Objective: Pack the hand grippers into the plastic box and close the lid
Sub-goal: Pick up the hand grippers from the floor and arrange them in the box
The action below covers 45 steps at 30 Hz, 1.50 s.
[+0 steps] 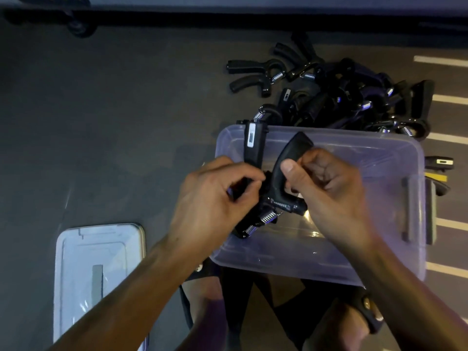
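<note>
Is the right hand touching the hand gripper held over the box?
Touching. The head view shows the right hand pinching the hand gripper's handle, thumb pressed on it.

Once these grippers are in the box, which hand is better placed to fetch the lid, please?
Probably the left hand: the lid lies on the floor on that side, left of the box. The right hand would have to cross over. Both now hold grippers.

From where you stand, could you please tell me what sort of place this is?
Probably a gym or sports hall floor, though I can't be sure: a dark grey matte floor with painted white stripes, and a heap of black spring-loaded hand grippers beside a clear plastic box.
</note>
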Available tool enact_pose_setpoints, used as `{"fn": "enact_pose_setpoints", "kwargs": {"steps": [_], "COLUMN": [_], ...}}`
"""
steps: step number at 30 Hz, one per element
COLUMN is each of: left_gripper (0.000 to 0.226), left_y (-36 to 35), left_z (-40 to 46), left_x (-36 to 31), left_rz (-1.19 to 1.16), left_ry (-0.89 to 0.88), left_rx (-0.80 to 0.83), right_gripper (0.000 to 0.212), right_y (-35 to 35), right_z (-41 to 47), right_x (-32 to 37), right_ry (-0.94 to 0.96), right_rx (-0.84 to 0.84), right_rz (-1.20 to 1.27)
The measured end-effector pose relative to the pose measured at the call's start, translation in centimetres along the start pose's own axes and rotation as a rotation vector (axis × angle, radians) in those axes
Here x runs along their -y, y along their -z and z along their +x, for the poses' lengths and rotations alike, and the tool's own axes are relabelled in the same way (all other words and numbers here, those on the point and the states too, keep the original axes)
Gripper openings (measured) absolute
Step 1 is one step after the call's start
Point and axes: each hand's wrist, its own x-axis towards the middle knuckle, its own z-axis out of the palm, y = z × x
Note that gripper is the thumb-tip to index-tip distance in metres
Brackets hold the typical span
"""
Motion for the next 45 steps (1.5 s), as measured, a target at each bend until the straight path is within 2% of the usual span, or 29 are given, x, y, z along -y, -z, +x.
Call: {"fn": "enact_pose_setpoints", "kwargs": {"steps": [3,6,9,12,18,21,25,27,32,36,41,45], "left_gripper": [0.022,0.03,0.043,0.045,0.044,0.044,0.043,0.041,0.032,0.019,0.03,0.026], "left_y": [0.4,0.6,-0.5,-1.7,-2.0,-2.1,-2.1,-1.9,0.5,1.0,-2.0,-1.4], "left_z": [0.0,0.8,1.9,2.4,2.1,2.2,2.2,2.3,7.0,14.5,18.7,18.3], "left_x": [0.9,2.1,3.4,4.3,4.9,4.8,4.6,4.5,4.1,2.9,2.0,2.5], "left_rz": [0.043,0.158,0.218,0.182,0.108,0.098,0.08,0.064,0.162,0.283,0.515,0.544], "left_ry": [-0.027,-0.031,-0.024,-0.043,-0.011,-0.013,-0.011,-0.012,0.017,-0.042,-0.075,-0.132], "left_rx": [0.009,-0.128,-0.098,-0.056,-0.098,-0.1,-0.1,-0.085,0.0,0.232,0.459,0.407], "right_gripper": [0.012,0.015,0.022,0.021,0.023,0.029,0.041,0.046,0.059,0.056,0.051,0.046], "right_y": [0.4,0.5,-0.3,-1.1,-1.1,-1.5,-2.3,-2.2,-1.4,-0.5,0.1,0.7], "right_z": [0.7,1.2,1.3,1.5,2.0,1.7,1.0,1.0,0.8,1.3,1.3,1.2], "right_x": [-1.5,-3.5,-5.4,-6.2,-7.1,-7.1,-6.6,-6.5,-6.3,-5.3,-4.8,-4.6], "right_ry": [-0.095,-0.218,-0.334,-0.392,-0.433,-0.335,-0.065,-0.032,-0.048,-0.041,0.02,0.042], "right_rx": [0.012,0.097,0.177,0.179,0.2,0.2,0.244,0.262,0.192,0.186,0.184,0.171], "right_rz": [-0.014,-0.21,-0.402,-0.387,-0.383,-0.489,-0.955,-1.019,-0.994,-0.875,-0.793,-0.738]}}
